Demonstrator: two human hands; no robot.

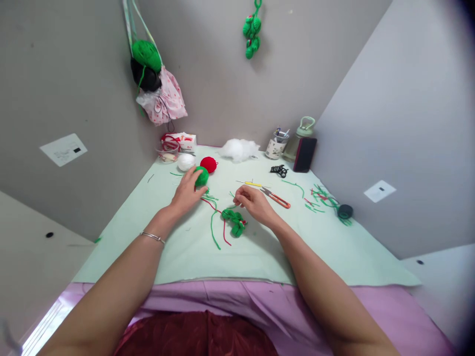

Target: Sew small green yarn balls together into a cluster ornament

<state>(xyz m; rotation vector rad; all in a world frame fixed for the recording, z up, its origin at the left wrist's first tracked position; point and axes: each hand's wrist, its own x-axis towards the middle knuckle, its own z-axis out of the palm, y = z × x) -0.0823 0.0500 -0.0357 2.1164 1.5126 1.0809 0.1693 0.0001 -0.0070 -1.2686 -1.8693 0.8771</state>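
Observation:
My left hand (188,190) curves around a green yarn ball (202,176), with the fingers over its top and the thumb at its near side. My right hand (252,201) is closed in a pinch above the table, and short green yarn (232,194) shows at its fingertips. Just below it lies a small green crocheted figure (233,221) with a bit of red and white. Loose green and red strands (213,225) run between the ball and the figure. Beyond my right hand lie a yellow-handled crochet hook (253,184) and orange thread snips (280,200).
A white yarn ball (186,162), a red yarn ball (209,164) and white stuffing (240,150) sit at the back. To the right are a black claw clip (279,171), a phone (305,155), a bottle (296,141), yarn scraps (318,197) and black tape (345,211).

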